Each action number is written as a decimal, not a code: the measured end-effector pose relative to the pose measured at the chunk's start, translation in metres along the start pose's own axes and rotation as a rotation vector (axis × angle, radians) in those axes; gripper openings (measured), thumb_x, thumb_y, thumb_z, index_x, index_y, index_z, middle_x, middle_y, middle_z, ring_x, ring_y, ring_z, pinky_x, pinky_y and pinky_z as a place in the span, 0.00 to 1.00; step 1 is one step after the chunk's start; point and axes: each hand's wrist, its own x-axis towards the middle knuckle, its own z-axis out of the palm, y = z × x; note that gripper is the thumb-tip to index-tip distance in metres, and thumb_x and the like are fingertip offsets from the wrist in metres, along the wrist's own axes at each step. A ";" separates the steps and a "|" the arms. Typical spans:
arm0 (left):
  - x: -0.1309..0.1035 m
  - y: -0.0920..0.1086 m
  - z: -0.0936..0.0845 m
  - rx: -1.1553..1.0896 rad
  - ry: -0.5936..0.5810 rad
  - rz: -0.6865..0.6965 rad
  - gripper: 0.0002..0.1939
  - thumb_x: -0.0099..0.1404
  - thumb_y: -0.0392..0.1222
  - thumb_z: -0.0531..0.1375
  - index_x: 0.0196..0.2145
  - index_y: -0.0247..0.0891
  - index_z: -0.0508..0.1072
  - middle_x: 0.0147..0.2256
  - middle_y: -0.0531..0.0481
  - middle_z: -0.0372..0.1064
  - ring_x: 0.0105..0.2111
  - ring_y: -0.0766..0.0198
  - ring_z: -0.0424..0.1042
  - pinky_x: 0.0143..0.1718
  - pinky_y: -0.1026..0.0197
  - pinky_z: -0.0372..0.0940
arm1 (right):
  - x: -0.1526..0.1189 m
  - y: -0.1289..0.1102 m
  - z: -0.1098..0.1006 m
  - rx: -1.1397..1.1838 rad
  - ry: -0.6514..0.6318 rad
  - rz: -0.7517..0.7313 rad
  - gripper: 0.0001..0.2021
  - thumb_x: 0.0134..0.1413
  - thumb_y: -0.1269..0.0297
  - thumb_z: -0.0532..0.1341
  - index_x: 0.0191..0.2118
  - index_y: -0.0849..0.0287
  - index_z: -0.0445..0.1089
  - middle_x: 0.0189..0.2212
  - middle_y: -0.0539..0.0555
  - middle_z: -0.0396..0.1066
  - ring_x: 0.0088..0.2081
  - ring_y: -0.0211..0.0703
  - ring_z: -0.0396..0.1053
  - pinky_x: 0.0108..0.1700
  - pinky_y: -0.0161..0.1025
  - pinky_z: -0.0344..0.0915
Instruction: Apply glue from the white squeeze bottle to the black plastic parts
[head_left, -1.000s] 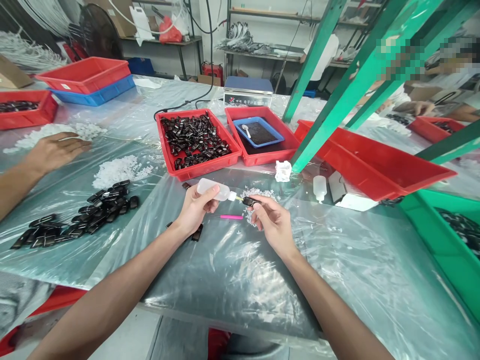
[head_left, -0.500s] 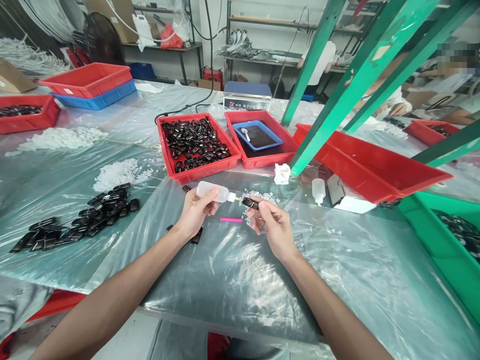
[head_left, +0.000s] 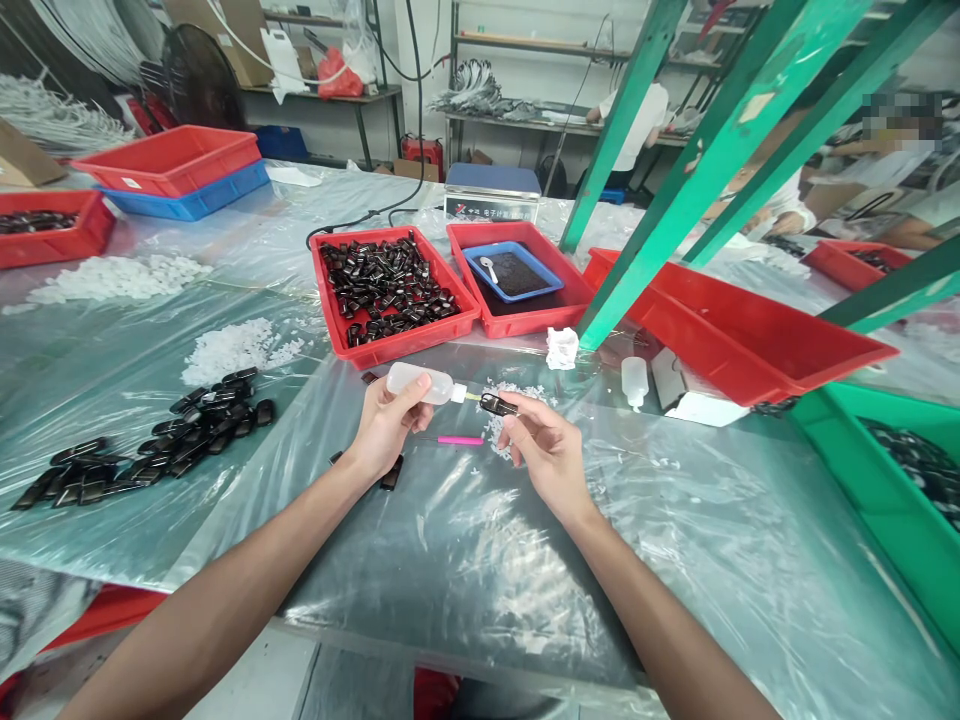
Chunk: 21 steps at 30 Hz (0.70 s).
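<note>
Materials: squeeze bottle (head_left: pixel 420 384) of translucent, milky plastic, rounded body, white cap, thin yellowish nozzle. Held black casing (head_left: pixel 498 405): small, glossy, oblong with rounded edges. Bench covering (head_left: pixel 465 560) is clear plastic sheet, wrinkled and shiny, over a greenish surface.

Left hand (head_left: pixel 388 420): fingers and thumb closed around the bottle, which lies nearly level with its nozzle toward the right hand (head_left: pixel 546 445). Right hand: thumb and fingers pinched on one end of the casing; its other end is at the nozzle tip. Contact between tip and casing cannot be told. Casing is held above the bench, between the two hands.

Beneath and behind the casing: loose white fragments (head_left: pixel 517 390), small and irregular. A pink-handled tool (head_left: pixel 460 440) with a thin shaft lies flat below the bottle. Crumpled white wad (head_left: pixel 562 348) and a second translucent bottle (head_left: pixel 634 380) to the right.

Behind: red tray (head_left: pixel 409 347) of glossy black pieces; beside it, a wider red bin (head_left: pixel 525 322) containing a shallow blue tray (head_left: pixel 517 298) with dark matter and a white spoon (head_left: pixel 489 268). Left side: heaped black casings (head_left: pixel 180 430) near a white granular pile (head_left: pixel 229 350).
</note>
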 end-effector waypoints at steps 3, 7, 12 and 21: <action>0.000 0.001 0.001 -0.002 -0.009 0.000 0.18 0.59 0.53 0.69 0.33 0.31 0.80 0.20 0.51 0.67 0.19 0.70 0.60 0.19 0.65 0.53 | 0.001 0.001 -0.001 -0.015 0.000 -0.009 0.18 0.58 0.50 0.68 0.50 0.53 0.78 0.24 0.50 0.69 0.24 0.40 0.67 0.21 0.35 0.61; 0.000 0.001 0.003 -0.013 -0.011 0.005 0.18 0.58 0.52 0.70 0.32 0.31 0.80 0.21 0.51 0.67 0.19 0.70 0.60 0.18 0.65 0.53 | 0.001 0.003 -0.003 -0.011 0.001 -0.014 0.18 0.57 0.50 0.68 0.49 0.53 0.79 0.27 0.52 0.71 0.25 0.40 0.67 0.21 0.36 0.60; -0.001 0.001 0.002 0.000 -0.008 0.003 0.18 0.58 0.52 0.69 0.35 0.31 0.81 0.20 0.51 0.66 0.18 0.70 0.60 0.19 0.65 0.53 | 0.002 0.004 -0.003 -0.008 -0.008 -0.002 0.17 0.55 0.51 0.69 0.48 0.52 0.79 0.26 0.51 0.72 0.25 0.41 0.68 0.21 0.36 0.60; 0.000 -0.001 0.000 0.039 -0.010 -0.009 0.19 0.58 0.54 0.69 0.35 0.32 0.80 0.19 0.52 0.66 0.17 0.69 0.59 0.18 0.64 0.51 | 0.004 0.005 -0.005 -0.014 -0.004 -0.020 0.16 0.55 0.52 0.70 0.46 0.54 0.80 0.27 0.52 0.74 0.25 0.41 0.68 0.21 0.35 0.61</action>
